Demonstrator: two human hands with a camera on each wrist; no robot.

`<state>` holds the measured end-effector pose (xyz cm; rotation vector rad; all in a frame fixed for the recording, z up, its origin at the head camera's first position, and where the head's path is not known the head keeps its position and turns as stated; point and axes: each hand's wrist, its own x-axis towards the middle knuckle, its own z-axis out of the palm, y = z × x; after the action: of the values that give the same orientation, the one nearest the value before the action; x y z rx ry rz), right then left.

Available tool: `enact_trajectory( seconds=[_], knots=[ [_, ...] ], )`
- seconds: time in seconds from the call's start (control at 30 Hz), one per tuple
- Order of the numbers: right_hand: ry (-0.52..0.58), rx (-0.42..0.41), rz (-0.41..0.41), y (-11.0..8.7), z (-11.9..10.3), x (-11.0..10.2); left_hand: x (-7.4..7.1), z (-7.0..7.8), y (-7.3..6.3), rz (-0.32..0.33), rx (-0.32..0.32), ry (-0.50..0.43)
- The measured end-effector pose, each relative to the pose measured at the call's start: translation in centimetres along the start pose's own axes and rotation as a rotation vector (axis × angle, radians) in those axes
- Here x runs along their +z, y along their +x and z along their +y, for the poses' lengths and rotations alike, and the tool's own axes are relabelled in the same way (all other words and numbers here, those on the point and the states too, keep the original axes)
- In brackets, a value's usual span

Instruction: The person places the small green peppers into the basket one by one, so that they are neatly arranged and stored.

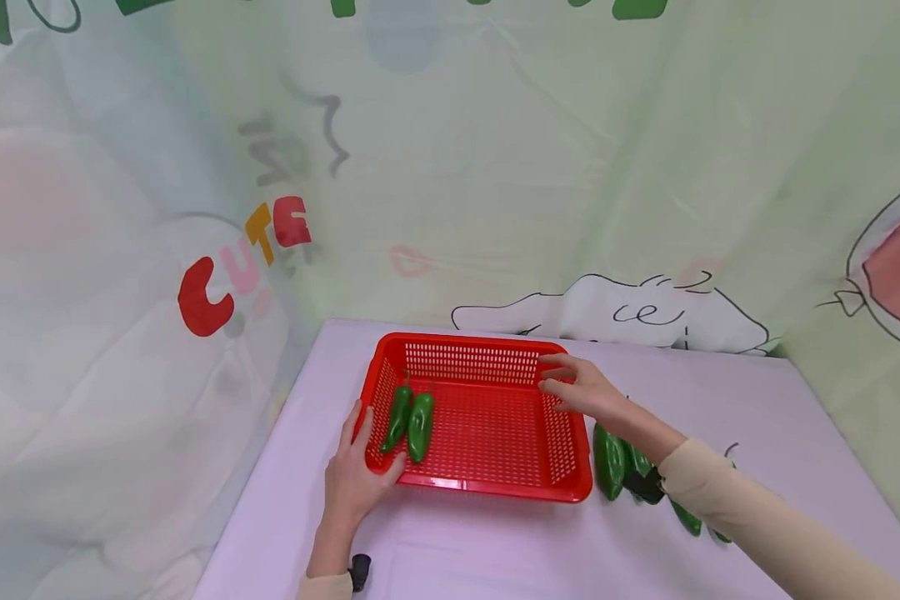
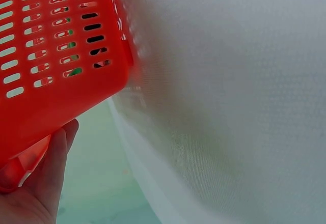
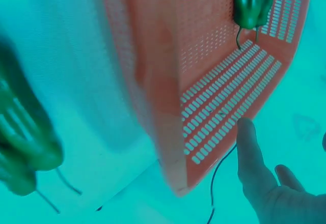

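Loose peppers (image 1: 609, 467) right of basket (image 1: 495, 490); right hand (image 1: 581, 387) nearer

Head: loose peppers on table's (image 1: 510, 550) right side, partly under sleeve (image 1: 757, 512); nearest the basket runs front to back. Right hand loosely spread, grasping nothing, at basket's back right corner. Left hand (image 1: 356, 487) holds front left corner; two peppers (image 1: 421, 427) inside.

Left wrist: fingers (image 2: 58, 155) at rim.

Right wrist: rim contact unclear.

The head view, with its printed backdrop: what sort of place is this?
Probably a staged work corner, though I can't be sure: printed sheets with coloured letters stand behind and beside a pale table, where a red basket holds two green peppers.
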<state>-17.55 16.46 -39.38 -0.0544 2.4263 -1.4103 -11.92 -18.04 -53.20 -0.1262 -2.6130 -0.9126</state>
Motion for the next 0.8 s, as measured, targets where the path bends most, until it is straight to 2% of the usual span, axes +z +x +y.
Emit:
enact_trajectory(
  seconds=[0.4, 0.8],
  knots=[
    [0.051, 0.005, 0.035, -2.3, 1.6, -2.5, 0.0, -0.1, -0.1, 0.003, -0.013, 0.002],
    [0.068, -0.050, 0.068, -4.4, 4.8, -5.4, -0.1, 0.2, -0.1, 0.000, -0.002, 0.006]
  ],
)
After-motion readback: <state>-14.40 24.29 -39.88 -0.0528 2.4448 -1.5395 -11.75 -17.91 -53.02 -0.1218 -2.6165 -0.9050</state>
